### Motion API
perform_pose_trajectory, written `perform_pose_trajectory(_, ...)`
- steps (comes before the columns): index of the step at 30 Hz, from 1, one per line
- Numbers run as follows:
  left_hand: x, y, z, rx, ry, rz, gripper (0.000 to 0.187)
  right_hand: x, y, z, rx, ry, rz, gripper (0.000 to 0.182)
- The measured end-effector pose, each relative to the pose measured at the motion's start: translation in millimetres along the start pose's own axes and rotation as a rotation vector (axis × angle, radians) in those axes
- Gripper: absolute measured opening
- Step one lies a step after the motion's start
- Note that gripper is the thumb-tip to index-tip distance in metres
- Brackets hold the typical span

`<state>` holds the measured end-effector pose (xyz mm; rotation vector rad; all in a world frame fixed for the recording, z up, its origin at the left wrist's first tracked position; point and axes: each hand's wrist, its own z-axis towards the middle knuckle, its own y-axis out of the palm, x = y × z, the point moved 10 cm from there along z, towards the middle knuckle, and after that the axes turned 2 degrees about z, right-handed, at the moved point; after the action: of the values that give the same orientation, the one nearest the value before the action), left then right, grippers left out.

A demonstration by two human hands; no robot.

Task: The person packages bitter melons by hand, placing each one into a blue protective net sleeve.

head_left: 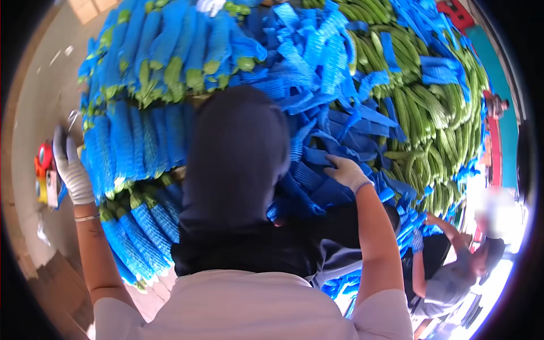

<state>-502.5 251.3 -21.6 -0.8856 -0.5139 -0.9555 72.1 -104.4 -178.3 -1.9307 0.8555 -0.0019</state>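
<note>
At the near side there is the white shirt [255, 306] of the person, and in front of it a big dark cloth-covered form [238, 164], which hides the middle part of the pile. The left hand [73, 173], in a white glove, is raised beside the left edge of the pile; its fingers are wide and I see no thing in them. Just left of it are some red and yellow objects [43, 170], not clear to tell. The right hand [347, 173], also gloved, is over the loose blue net sleeves [326, 62] in the middle, with fingers partly spread; I cannot tell if they pinch one sleeve. At the near right, a co-worker [453, 277] in a grey top reaches to the edge of the pile. On the left, the sleeved green vegetables [119, 136] lie side by side in rows, from near to far, with green ends outside the netting. On the right and far right, the bare green vegetables [419, 110], long and curved, lie in bunches, with blue strips among them. At the far side, another gloved hand [211, 5] is above the sleeved row.
</note>
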Motion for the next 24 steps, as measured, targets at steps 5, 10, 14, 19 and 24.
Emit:
perform_pose_trajectory(5, 268, 179, -1, -0.635, 0.141, -0.762, 0.036, -8, 21, 21, -0.027, 0.009, -0.111, 0.052)
perform_pose_trajectory(10, 420, 301, -94, -1.101, 0.39, -0.922, 0.026, -9, 17, 57, 0.13, 0.362, -0.043, 0.053)
perform_pose_trajectory(14, 406, 372, -136, -1.218, 0.331, -0.925, 0.024, 37, 57, 84, 0.107, 0.486, -0.106, 0.03)
perform_pose_trajectory(19, 382, 415, -155, -1.206, 0.475, -0.399, 0.025, 52, -48, 63, 0.348, 0.185, 0.642, 0.025)
perform_pose_trajectory(24, 383, 441, -176, -1.351, 0.338, -0.29, 0.026, -13, -164, -32, 0.68, -0.074, 1.117, 0.016)
